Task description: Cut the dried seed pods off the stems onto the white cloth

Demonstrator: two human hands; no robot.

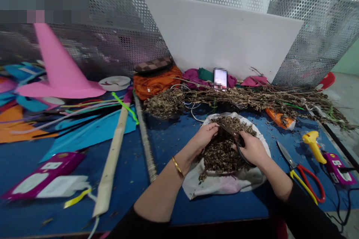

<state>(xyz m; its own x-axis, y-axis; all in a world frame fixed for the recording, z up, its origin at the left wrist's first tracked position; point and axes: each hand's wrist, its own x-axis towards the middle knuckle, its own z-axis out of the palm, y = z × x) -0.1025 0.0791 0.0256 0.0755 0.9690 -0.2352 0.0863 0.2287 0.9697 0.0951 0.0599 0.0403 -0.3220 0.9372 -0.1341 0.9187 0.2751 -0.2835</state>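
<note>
A white cloth (196, 185) is spread on the blue table under a heap of chopped dried plant bits (221, 155). Over its far left part, my left hand (206, 136) is closed in a pinch, apparently on a dried plant piece that is hard to make out. My right hand (251, 149) grips dark-handled scissors (228, 129), whose blades point up and left toward the left fingertips. Part of the scissors' handle is hidden by my fingers. Just behind the cloth lie long bundled dried plant stalks (252, 97).
To the right lie red-and-yellow-handled scissors (294, 168), a yellow glue gun (314, 145) and a purple power box (338, 168) with cords. On the left are wooden sticks (112, 160), a pink cone hat (58, 71) and blue sheets (92, 130). A lit phone (220, 78) stands against a white board (230, 37).
</note>
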